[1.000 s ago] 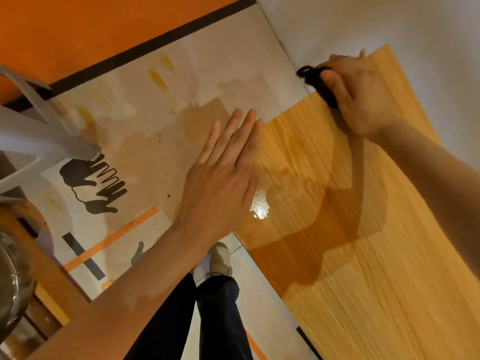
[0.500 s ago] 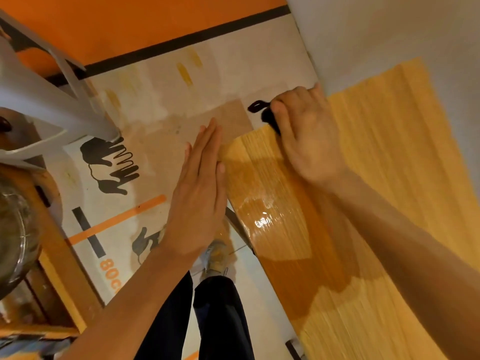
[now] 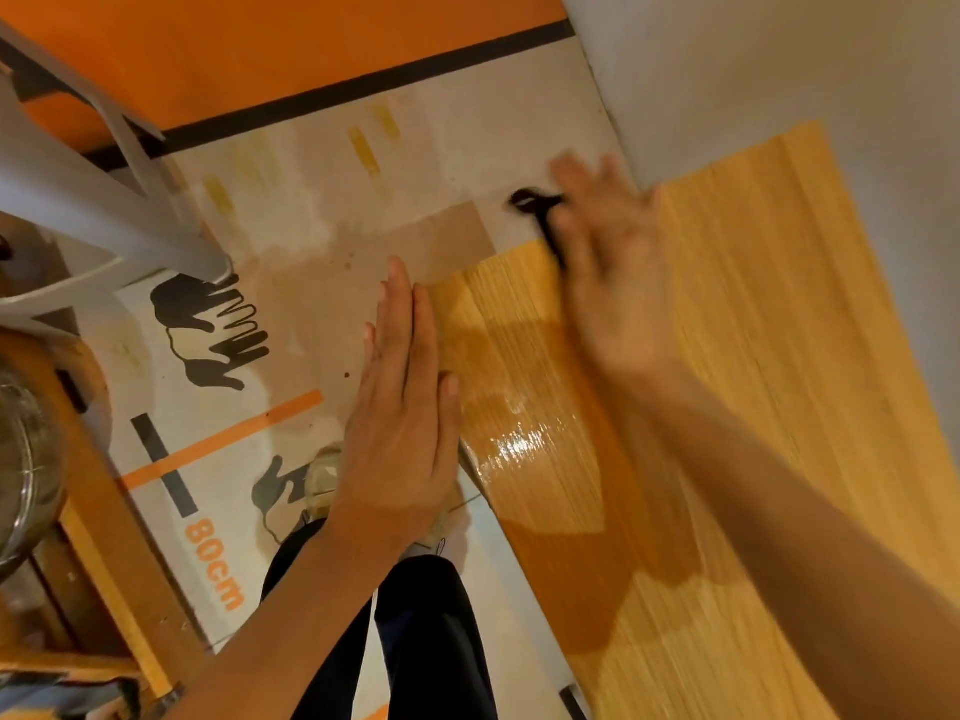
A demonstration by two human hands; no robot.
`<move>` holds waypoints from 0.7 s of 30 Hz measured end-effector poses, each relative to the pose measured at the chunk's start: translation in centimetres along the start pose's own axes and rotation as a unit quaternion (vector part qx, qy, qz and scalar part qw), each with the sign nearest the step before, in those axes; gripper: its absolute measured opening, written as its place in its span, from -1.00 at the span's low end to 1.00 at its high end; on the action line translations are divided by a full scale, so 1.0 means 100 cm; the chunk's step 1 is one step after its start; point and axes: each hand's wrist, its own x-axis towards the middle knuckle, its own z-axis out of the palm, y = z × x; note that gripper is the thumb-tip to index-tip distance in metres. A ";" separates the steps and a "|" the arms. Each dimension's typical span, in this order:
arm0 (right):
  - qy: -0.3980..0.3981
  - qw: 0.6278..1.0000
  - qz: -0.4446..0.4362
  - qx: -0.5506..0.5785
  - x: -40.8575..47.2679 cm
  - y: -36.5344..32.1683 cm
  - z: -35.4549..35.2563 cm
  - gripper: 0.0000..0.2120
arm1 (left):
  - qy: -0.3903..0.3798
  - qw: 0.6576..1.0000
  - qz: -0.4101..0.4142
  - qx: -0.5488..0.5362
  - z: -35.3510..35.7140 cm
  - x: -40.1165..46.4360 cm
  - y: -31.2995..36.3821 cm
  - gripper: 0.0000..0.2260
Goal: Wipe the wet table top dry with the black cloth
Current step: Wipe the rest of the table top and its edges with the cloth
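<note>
Black cloth [image 3: 540, 215] under right hand [image 3: 613, 272] grip, table corner [image 3: 498, 272]

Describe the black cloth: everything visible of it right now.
Little of the black cloth shows: a dark, crumpled bunch with a looped end sticking out past the far corner of the wooden table top, and a thin strip trailing back along the edge. The rest is hidden under the right hand, which lies on it; that hand is motion-blurred, so its grip is unclear. The fabric's texture cannot be made out.

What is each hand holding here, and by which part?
The right hand presses the black cloth at the table top corner; its grip is blurred. The left hand holds nothing.
</note>
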 end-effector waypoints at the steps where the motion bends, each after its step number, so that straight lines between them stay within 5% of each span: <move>1: -0.026 0.998 -0.056 -0.008 -0.013 -0.015 0.012 -0.63 | -0.004 1.000 -0.001 0.003 0.000 0.001 0.000 -0.48; 5: -0.101 0.983 -0.154 -0.023 -0.015 -0.010 0.006 -0.60 | -0.015 1.000 0.014 0.017 -0.004 0.000 -0.003 -0.49; 12: 0.029 0.997 0.076 0.012 0.003 0.040 -0.027 -0.60 | -0.005 1.000 0.013 0.005 -0.001 0.000 -0.004 -0.49; 17: -0.033 0.999 -0.026 0.006 -0.035 0.022 -0.018 -0.60 | 0.001 1.000 0.017 0.009 0.000 0.000 -0.003 -0.50; 21: -0.050 0.999 -0.011 0.008 -0.114 0.029 -0.037 -0.59 | 0.003 1.000 0.009 -0.007 0.001 -0.001 -0.001 -0.50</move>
